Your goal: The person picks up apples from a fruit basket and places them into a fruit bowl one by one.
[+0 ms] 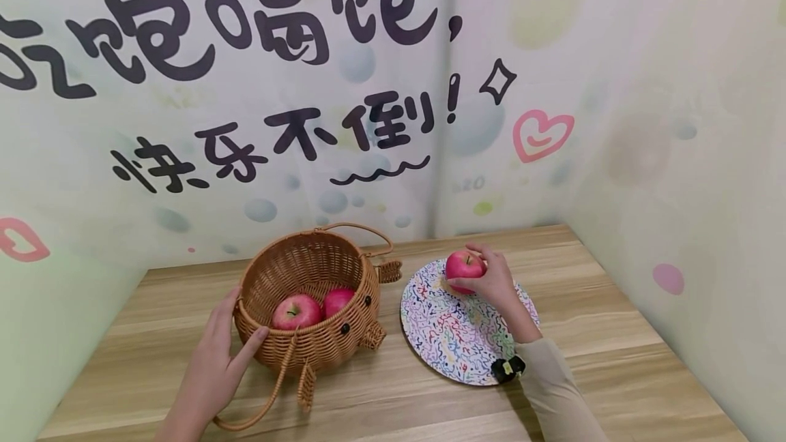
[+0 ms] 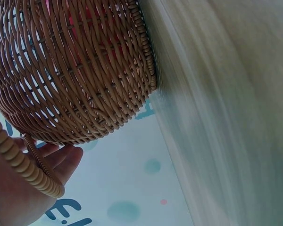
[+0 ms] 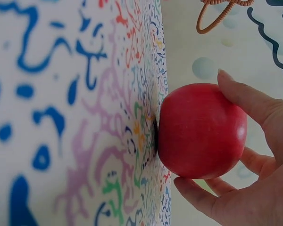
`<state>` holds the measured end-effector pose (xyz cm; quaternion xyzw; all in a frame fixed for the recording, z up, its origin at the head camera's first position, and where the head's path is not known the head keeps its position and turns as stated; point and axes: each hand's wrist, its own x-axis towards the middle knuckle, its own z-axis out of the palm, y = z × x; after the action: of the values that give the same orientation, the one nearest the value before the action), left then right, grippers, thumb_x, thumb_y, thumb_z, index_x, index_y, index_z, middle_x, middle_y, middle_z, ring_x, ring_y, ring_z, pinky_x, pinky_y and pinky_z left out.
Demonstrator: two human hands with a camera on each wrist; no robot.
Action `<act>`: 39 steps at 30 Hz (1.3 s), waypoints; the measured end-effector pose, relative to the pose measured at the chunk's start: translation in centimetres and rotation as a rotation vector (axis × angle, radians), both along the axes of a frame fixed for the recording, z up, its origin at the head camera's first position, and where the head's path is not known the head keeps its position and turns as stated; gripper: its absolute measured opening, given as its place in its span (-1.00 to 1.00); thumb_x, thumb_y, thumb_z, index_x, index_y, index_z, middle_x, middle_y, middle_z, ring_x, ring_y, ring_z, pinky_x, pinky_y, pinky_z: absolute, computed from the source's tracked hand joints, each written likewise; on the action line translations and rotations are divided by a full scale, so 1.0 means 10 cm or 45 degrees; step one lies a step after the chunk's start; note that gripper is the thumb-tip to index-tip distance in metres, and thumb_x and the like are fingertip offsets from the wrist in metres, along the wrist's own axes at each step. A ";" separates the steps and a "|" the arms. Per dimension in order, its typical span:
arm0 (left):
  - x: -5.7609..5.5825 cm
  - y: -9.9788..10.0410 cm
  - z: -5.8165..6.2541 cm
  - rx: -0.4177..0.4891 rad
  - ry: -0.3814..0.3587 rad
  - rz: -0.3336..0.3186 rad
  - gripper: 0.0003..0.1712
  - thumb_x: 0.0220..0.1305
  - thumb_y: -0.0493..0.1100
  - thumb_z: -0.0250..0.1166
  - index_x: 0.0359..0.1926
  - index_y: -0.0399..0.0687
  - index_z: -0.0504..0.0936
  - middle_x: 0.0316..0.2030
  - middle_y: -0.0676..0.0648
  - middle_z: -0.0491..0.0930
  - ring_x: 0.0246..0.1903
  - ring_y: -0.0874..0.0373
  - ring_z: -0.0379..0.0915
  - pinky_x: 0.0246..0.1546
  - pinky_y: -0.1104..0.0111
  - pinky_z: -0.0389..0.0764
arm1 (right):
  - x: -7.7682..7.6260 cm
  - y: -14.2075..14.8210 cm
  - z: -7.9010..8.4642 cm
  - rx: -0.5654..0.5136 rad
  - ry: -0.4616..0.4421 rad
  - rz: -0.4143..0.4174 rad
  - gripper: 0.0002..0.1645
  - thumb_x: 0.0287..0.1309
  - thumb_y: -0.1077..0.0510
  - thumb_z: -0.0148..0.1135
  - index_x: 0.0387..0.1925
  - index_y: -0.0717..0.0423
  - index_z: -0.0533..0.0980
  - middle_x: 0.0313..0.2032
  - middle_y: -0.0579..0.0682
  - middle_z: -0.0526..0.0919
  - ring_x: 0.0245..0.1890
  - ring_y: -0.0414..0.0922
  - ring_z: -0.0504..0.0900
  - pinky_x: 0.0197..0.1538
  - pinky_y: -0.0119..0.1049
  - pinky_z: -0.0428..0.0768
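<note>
A round wicker basket (image 1: pixel 313 346), shaped like an animal with black bead eyes, holds two red apples: one apple (image 1: pixel 297 312) in front and another apple (image 1: pixel 337 302) beside it. My left hand (image 1: pixel 211 353) touches the basket's left side, thumb over the rim and fingers spread along the outer wall. In the left wrist view, the fingertips (image 2: pixel 68 162) lie against the weave, beside the handle. My right hand (image 1: pixel 493 283) holds a third apple (image 1: pixel 463 269) between thumb and fingers, at the far part of a round patterned board (image 1: pixel 451 340). The right wrist view shows this apple (image 3: pixel 203 132) against the board's surface.
A small black bow-like piece (image 1: pixel 508 369) lies at the board's near edge, close to the right sleeve (image 1: pixel 555 387). Handle loops (image 1: pixel 264 408) stick out from the basket. Printed walls (image 1: pixel 368 203) border the wooden table (image 1: pixel 368 408) at the back and sides.
</note>
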<state>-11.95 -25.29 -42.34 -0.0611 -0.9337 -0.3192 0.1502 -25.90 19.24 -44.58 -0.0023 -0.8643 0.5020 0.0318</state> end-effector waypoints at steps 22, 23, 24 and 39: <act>0.01 0.03 0.01 -0.009 -0.005 0.004 -0.04 0.59 0.04 0.23 0.70 -0.18 -0.10 0.54 -0.46 0.13 0.45 -0.54 0.15 0.22 -0.55 0.34 | 0.08 0.06 0.06 -0.025 -0.088 0.107 -0.03 0.22 0.16 0.55 0.55 0.25 0.26 0.44 0.43 0.32 0.34 0.38 0.46 0.33 0.19 0.61; 0.01 0.03 0.01 -0.009 -0.005 0.003 -0.04 0.58 0.04 0.23 0.70 -0.18 -0.10 0.54 -0.46 0.13 0.45 -0.54 0.15 0.22 -0.55 0.34 | 0.08 0.06 0.07 -0.023 -0.085 0.108 -0.03 0.23 0.15 0.54 0.55 0.25 0.27 0.43 0.44 0.33 0.34 0.38 0.46 0.32 0.19 0.61; 0.01 0.02 0.01 -0.009 -0.005 0.002 -0.04 0.58 0.04 0.23 0.70 -0.18 -0.10 0.54 -0.46 0.13 0.45 -0.54 0.15 0.22 -0.55 0.34 | 0.09 0.06 0.07 -0.021 -0.079 0.109 -0.04 0.23 0.14 0.54 0.55 0.26 0.27 0.43 0.45 0.32 0.34 0.39 0.46 0.32 0.19 0.62; 0.01 0.02 0.02 -0.003 -0.006 0.000 -0.04 0.59 0.04 0.22 0.70 -0.19 -0.11 0.54 -0.46 0.12 0.45 -0.54 0.14 0.21 -0.55 0.34 | 0.14 0.03 0.20 0.032 -0.017 0.117 -0.11 0.32 0.11 0.44 0.55 0.26 0.27 0.47 0.50 0.25 0.30 0.47 0.44 0.19 0.20 0.70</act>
<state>-11.84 -25.10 -42.19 -0.0606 -0.9344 -0.3184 0.1478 -24.46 19.59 -42.54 0.0344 -0.8699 0.4920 0.0032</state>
